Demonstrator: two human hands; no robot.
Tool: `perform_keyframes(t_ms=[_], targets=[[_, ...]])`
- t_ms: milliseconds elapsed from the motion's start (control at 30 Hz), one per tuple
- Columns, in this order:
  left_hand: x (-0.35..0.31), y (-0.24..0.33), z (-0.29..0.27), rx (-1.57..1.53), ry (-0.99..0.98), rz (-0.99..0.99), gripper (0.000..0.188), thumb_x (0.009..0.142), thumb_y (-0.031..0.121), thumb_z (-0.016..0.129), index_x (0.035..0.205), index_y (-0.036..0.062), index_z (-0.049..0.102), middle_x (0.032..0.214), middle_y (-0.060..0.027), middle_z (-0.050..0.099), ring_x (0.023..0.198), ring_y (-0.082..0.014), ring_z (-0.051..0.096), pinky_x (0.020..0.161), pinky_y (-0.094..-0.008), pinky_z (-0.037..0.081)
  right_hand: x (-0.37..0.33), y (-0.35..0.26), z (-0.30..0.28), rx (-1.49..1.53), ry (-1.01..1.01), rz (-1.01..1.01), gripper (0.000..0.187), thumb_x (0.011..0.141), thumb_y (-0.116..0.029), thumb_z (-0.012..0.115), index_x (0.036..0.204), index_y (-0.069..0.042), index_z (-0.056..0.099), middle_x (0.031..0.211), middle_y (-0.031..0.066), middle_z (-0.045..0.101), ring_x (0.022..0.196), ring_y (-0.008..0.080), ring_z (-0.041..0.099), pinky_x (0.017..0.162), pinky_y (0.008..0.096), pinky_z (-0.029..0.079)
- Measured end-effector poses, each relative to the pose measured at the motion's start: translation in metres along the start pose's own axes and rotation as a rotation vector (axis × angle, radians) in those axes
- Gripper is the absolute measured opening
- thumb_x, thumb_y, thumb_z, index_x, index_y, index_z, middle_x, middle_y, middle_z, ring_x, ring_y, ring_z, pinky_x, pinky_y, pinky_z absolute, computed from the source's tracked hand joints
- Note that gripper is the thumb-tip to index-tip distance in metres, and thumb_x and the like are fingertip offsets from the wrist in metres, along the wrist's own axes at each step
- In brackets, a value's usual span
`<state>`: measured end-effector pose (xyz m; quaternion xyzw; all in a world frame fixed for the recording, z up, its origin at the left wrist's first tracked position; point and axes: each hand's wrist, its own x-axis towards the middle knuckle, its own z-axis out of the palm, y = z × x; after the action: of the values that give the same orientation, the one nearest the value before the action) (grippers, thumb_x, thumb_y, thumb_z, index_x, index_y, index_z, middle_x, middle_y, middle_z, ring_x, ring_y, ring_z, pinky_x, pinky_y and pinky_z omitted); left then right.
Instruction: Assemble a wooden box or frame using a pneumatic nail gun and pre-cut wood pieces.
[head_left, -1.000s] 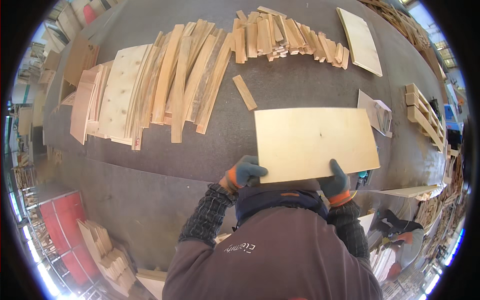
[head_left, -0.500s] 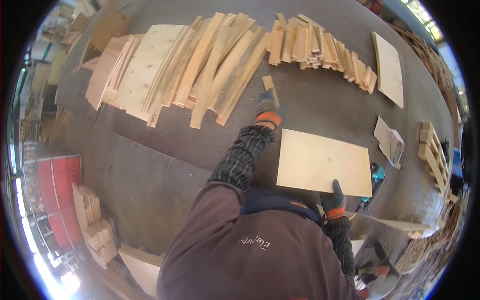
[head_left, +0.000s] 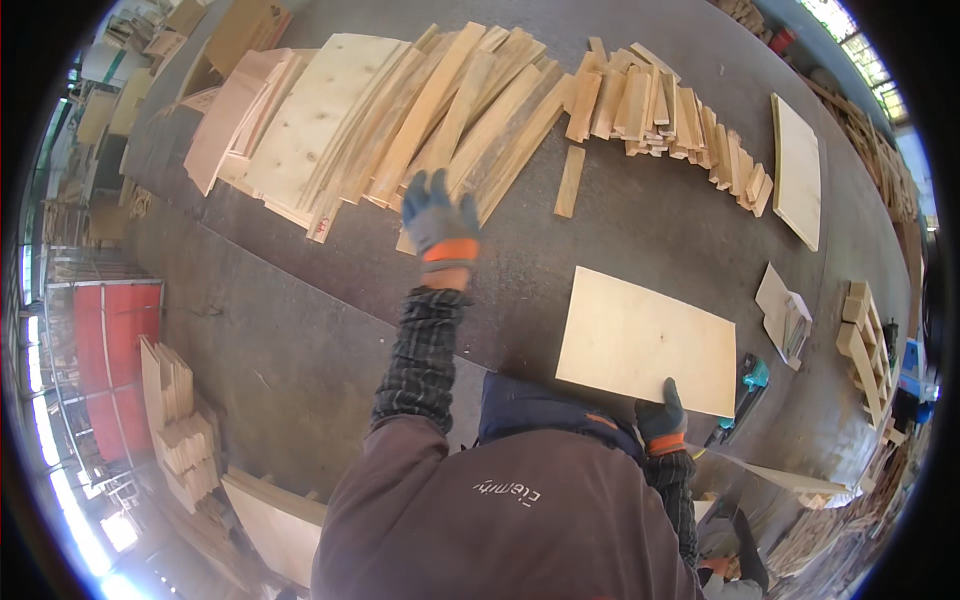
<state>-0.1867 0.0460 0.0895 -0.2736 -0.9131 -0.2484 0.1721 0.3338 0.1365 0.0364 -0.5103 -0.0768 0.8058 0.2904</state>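
My left hand (head_left: 437, 222), in a grey glove with an orange cuff, reaches over the near ends of several long wooden strips (head_left: 500, 125). Its fingers are spread and it holds nothing; whether it touches the strip beneath cannot be told. A pale rectangular plywood panel (head_left: 648, 340) is in front of me, its near edge gripped by my right hand (head_left: 661, 418). The thumb lies on top of the panel while the other fingers are hidden below. One short wooden strip (head_left: 570, 182) lies alone on the dark table (head_left: 520, 265), right of the long strips.
Short wooden pieces (head_left: 665, 110) are heaped at the back. Plywood sheets (head_left: 318, 115) lie at the left, another panel (head_left: 797, 172) at the far right. A teal power tool (head_left: 752, 375) is beside the held panel. A slatted wooden frame (head_left: 865, 345) stands at the right.
My left hand has moved left, from the lone short strip to the long strips, and its fingers have spread. My right hand still grips the panel. The whole view has shifted slightly.
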Motion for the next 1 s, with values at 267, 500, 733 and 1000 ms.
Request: perform_keyframes(t_ms=[267, 500, 733, 1000], targets=[[0.0, -0.087, -0.011, 0.096, -0.323, -0.11, 0.058, 0.082, 0.025, 0.079, 0.135, 0.0075, 0.063, 0.127, -0.0222, 0.065, 0.12, -0.0424, 0.062, 0.101, -0.0487, 0.052, 0.005, -0.012, 0.001, -0.079, -0.08, 0.038, 0.038, 0.1, -0.029, 0.071, 0.132, -0.01, 0.063, 0.129, 0.0067, 0.07, 0.118, 0.0258, 0.066, 0.094, 0.0438, 0.057], [-0.045, -0.071, -0.061, -0.362, -0.382, -0.024, 0.049, 0.081, 0.01, 0.077, 0.128, 0.0041, 0.065, 0.117, -0.0228, 0.067, 0.107, -0.0436, 0.065, 0.091, -0.0471, 0.053, -0.017, -0.034, 0.06, 0.092, -0.024, -0.196, 0.041, 0.098, -0.035, 0.074, 0.129, -0.011, 0.064, 0.121, 0.0064, 0.072, 0.102, 0.025, 0.07, 0.078, 0.0396, 0.06], [-0.119, -0.048, -0.047, -0.406, -0.725, 0.271, 0.047, 0.08, 0.012, 0.077, 0.126, 0.0084, 0.067, 0.115, -0.0201, 0.067, 0.106, -0.0428, 0.064, 0.091, -0.0494, 0.053, -0.015, -0.077, 0.067, 0.139, 0.005, -0.271, 0.034, 0.101, -0.04, 0.07, 0.12, -0.011, 0.067, 0.107, 0.0061, 0.074, 0.087, 0.0223, 0.069, 0.068, 0.0373, 0.057], [-0.189, 0.057, 0.035, -0.368, -0.96, 0.689, 0.052, 0.08, 0.021, 0.08, 0.128, 0.0086, 0.067, 0.118, -0.0234, 0.067, 0.111, -0.0464, 0.062, 0.094, -0.0503, 0.053, 0.038, -0.03, 0.061, 0.164, -0.166, -0.118, 0.032, 0.101, -0.02, 0.072, 0.129, -0.01, 0.061, 0.124, 0.0076, 0.068, 0.113, 0.0267, 0.066, 0.092, 0.0471, 0.058]])
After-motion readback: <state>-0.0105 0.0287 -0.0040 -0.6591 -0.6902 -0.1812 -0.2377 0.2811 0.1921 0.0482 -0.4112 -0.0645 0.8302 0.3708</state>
